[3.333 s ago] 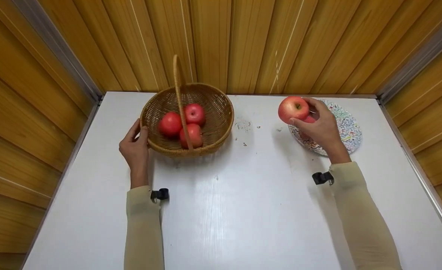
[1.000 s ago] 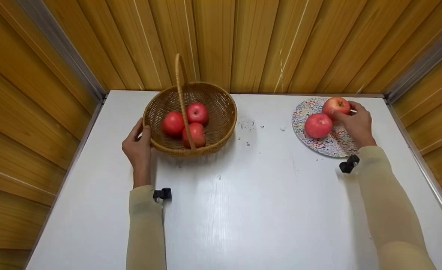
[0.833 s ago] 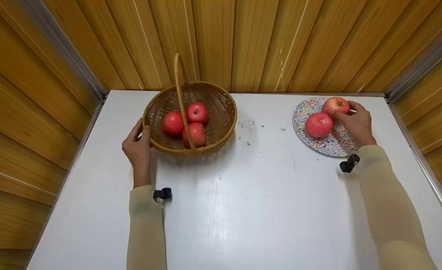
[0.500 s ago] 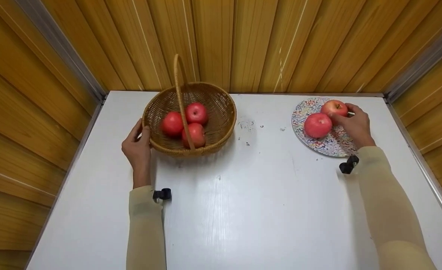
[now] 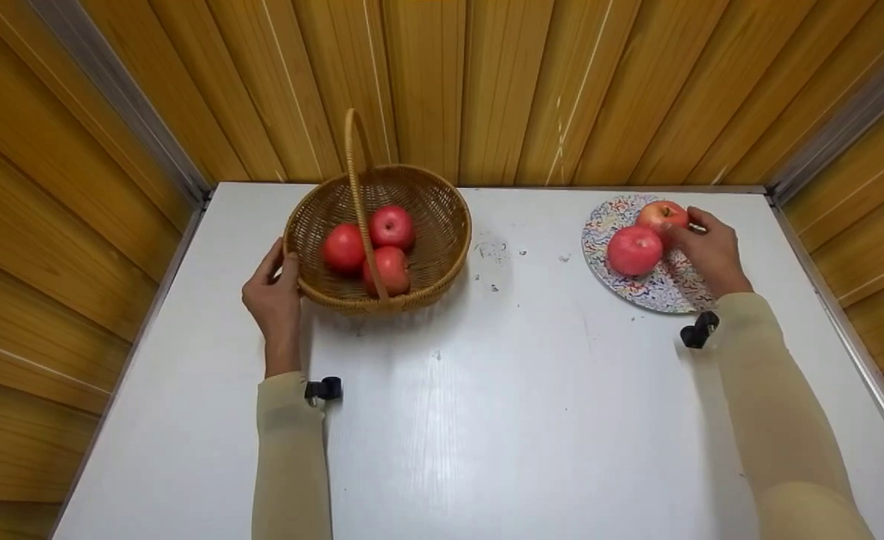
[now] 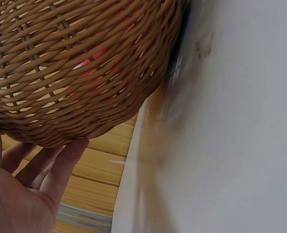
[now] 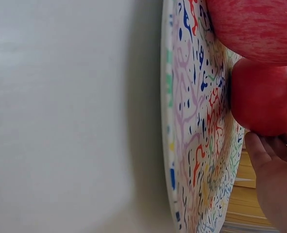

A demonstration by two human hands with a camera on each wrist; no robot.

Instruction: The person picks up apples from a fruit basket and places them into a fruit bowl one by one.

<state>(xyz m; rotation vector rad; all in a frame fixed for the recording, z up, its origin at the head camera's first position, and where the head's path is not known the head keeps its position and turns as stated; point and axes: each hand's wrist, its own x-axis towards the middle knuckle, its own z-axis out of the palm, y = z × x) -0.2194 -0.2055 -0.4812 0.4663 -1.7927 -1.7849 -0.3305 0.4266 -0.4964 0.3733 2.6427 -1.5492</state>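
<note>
Pinching basket [image 5: 442, 240] w/ L hand [image 5: 273, 296] & w/ R hand [image 5: 711, 251] rear apple [image 5: 662, 213] (partly hidden behind front apple [image 5: 635, 251])

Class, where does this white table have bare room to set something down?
Bare: the broad stretch of white table between the sleeves, and a narrower, lightly specked patch between basket and plate. Crowded: the plate, with two apples and the right hand, and the basket's left side, where the left hand grips.
</note>
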